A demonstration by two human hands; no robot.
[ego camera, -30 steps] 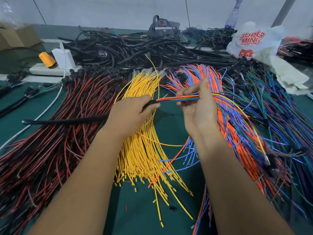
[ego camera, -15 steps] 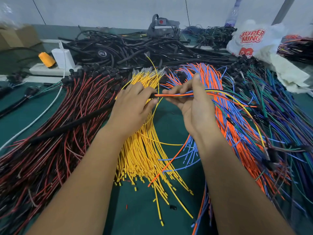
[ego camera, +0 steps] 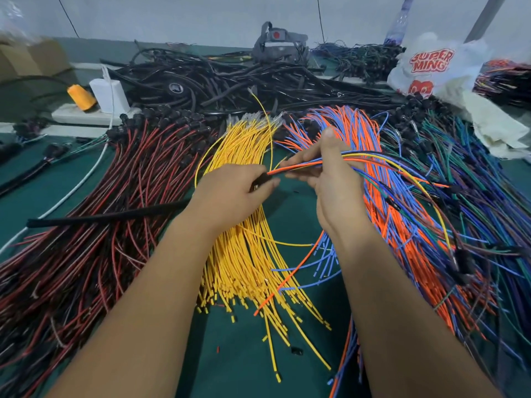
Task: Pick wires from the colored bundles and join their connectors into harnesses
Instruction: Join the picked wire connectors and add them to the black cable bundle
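Note:
My left hand [ego camera: 230,196] grips the end of a black sleeve tube [ego camera: 115,215] that trails left over the red-and-black wire bundle [ego camera: 94,225]. My right hand [ego camera: 333,179] pinches a thin bunch of mixed wires [ego camera: 382,160], orange, blue, yellow and dark, whose tips run into the sleeve's mouth at my left fingers. Below my hands lies the yellow wire bundle [ego camera: 244,254]. The orange-and-blue bundle [ego camera: 402,225] lies under my right wrist. A green, blue and purple bundle [ego camera: 474,196] spreads at the right.
A heap of black cables and sleeves [ego camera: 230,79] fills the back of the green table [ego camera: 244,363]. A white power strip with an orange plug [ego camera: 82,96] sits back left. A white plastic bag [ego camera: 431,67] and a bottle [ego camera: 400,21] stand back right. Cardboard boxes [ego camera: 26,58] are far left.
Both hands dropped slightly nearer to me. The sleeve's far end swung back down to lie flatter across the red-and-black wires. The wire bunch stays held between the hands.

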